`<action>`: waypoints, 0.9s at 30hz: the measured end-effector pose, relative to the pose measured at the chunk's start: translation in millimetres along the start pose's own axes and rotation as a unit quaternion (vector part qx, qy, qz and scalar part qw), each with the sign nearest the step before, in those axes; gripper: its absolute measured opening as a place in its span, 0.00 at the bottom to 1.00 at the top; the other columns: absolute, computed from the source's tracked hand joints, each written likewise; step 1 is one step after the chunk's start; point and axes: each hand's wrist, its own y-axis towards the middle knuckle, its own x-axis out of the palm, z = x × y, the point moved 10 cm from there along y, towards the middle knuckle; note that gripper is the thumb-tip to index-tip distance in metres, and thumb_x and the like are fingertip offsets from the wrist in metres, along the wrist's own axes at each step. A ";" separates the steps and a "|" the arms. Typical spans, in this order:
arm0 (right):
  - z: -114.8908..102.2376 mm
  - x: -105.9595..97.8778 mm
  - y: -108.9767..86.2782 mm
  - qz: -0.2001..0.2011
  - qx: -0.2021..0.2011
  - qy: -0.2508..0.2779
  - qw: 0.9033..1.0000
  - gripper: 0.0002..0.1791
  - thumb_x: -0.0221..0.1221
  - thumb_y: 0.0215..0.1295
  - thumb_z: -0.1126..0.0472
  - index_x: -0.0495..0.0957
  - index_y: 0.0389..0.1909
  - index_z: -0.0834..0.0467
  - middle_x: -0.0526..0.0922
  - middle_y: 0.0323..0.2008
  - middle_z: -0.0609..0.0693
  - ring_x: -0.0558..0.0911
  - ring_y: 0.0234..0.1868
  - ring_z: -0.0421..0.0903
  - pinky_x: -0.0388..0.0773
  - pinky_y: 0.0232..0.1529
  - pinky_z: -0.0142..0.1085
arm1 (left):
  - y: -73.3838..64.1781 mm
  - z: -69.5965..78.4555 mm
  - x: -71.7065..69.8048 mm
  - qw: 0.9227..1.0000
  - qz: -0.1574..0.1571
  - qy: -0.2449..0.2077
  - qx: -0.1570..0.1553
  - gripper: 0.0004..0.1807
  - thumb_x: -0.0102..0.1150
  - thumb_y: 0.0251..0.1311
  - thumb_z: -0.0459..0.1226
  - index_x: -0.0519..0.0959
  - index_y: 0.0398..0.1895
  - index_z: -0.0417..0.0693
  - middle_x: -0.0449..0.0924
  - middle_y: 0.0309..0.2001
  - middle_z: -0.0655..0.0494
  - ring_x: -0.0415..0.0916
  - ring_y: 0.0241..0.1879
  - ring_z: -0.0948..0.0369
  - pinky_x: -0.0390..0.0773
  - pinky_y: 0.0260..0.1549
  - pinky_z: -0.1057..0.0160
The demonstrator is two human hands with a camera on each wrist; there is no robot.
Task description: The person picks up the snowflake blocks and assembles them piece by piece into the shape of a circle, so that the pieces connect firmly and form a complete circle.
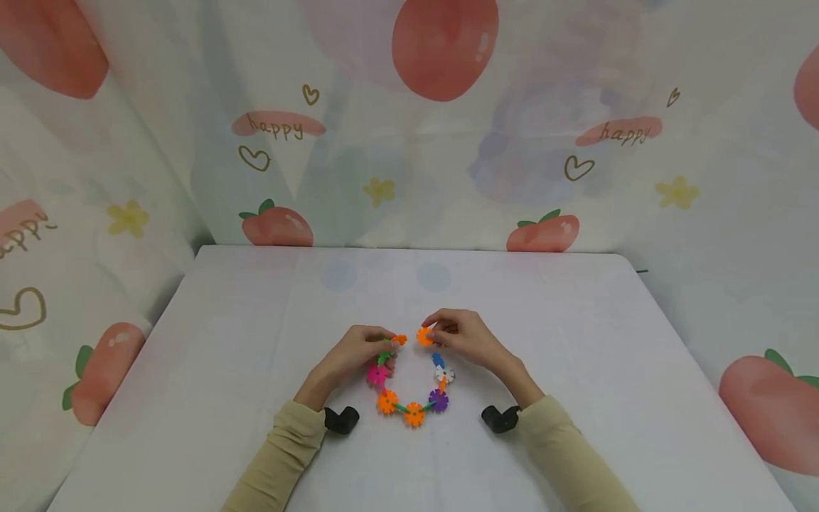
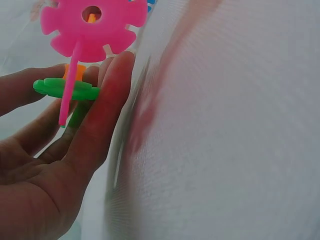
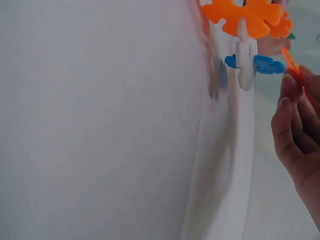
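A chain of interlocking snowflake discs lies in an open ring on the table, with an orange disc (image 1: 414, 414) at the front, a purple disc (image 1: 438, 400) on the right and a pink disc (image 2: 95, 25) on the left. My left hand (image 1: 360, 350) holds the chain's far left end, fingers about a green disc (image 2: 65, 89) and an orange disc (image 1: 400, 339). Between thumb and fingertips, my right hand (image 1: 466, 336) pinches another orange disc (image 1: 424, 336). Close by is the blue disc (image 3: 268, 65), joined to a white disc (image 3: 245, 62); whether orange and blue touch I cannot tell.
The white-covered table (image 1: 550, 306) extends around both hands. Behind it hangs a printed cloth (image 1: 441, 163), with more cloth at both sides. Black wrist-worn devices (image 1: 342, 420) sit by the sleeve cuffs, just in front of the ring's sides.
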 end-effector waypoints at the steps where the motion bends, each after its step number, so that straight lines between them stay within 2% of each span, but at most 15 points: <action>1: -1.4 2.4 1.5 -0.003 -0.004 0.003 1.000 0.10 0.63 0.71 0.63 0.84 0.49 0.61 0.87 0.34 0.54 0.87 0.33 0.48 0.86 0.39 0.34 | -0.1 0.1 -0.7 1.000 0.002 0.008 0.001 0.17 0.62 0.69 0.39 0.83 0.54 0.37 0.87 0.39 0.47 0.83 0.34 0.60 0.81 0.48 0.62; 6: -5.4 11.7 7.3 -0.012 -0.009 0.012 1.000 0.10 0.63 0.72 0.62 0.84 0.50 0.61 0.88 0.35 0.54 0.87 0.34 0.49 0.86 0.39 0.35 | 0.6 1.1 -2.1 0.999 0.006 0.037 0.015 0.17 0.63 0.69 0.41 0.85 0.53 0.39 0.88 0.40 0.48 0.82 0.40 0.60 0.78 0.55 0.57; 12: -3.0 14.7 11.2 0.002 0.012 0.001 1.000 0.09 0.63 0.72 0.62 0.85 0.49 0.60 0.88 0.33 0.51 0.85 0.30 0.46 0.83 0.35 0.33 | 1.2 1.0 -3.3 0.999 0.010 0.039 0.018 0.17 0.63 0.68 0.40 0.84 0.53 0.38 0.89 0.38 0.45 0.84 0.37 0.58 0.78 0.58 0.55; 18: 0.7 14.3 12.6 0.025 0.026 0.017 0.999 0.10 0.64 0.70 0.63 0.85 0.49 0.62 0.89 0.31 0.51 0.86 0.29 0.46 0.82 0.33 0.32 | 2.0 1.0 -3.3 0.999 0.018 0.034 0.011 0.16 0.64 0.68 0.38 0.83 0.54 0.38 0.89 0.36 0.47 0.86 0.34 0.58 0.78 0.58 0.54; 22: 0.5 14.1 12.5 0.036 0.031 0.032 0.998 0.11 0.65 0.70 0.61 0.85 0.48 0.62 0.89 0.32 0.53 0.86 0.30 0.48 0.83 0.33 0.34 | 1.9 1.4 -3.9 0.999 0.023 0.038 0.009 0.14 0.63 0.69 0.37 0.84 0.53 0.39 0.89 0.34 0.48 0.85 0.34 0.60 0.79 0.55 0.57; 27: -0.2 16.9 14.7 0.034 0.042 0.037 0.998 0.08 0.66 0.69 0.63 0.86 0.45 0.62 0.90 0.34 0.54 0.86 0.29 0.49 0.83 0.32 0.34 | 3.0 0.7 -1.7 1.000 0.017 0.005 0.013 0.13 0.62 0.69 0.34 0.83 0.51 0.35 0.87 0.32 0.44 0.86 0.27 0.58 0.84 0.43 0.62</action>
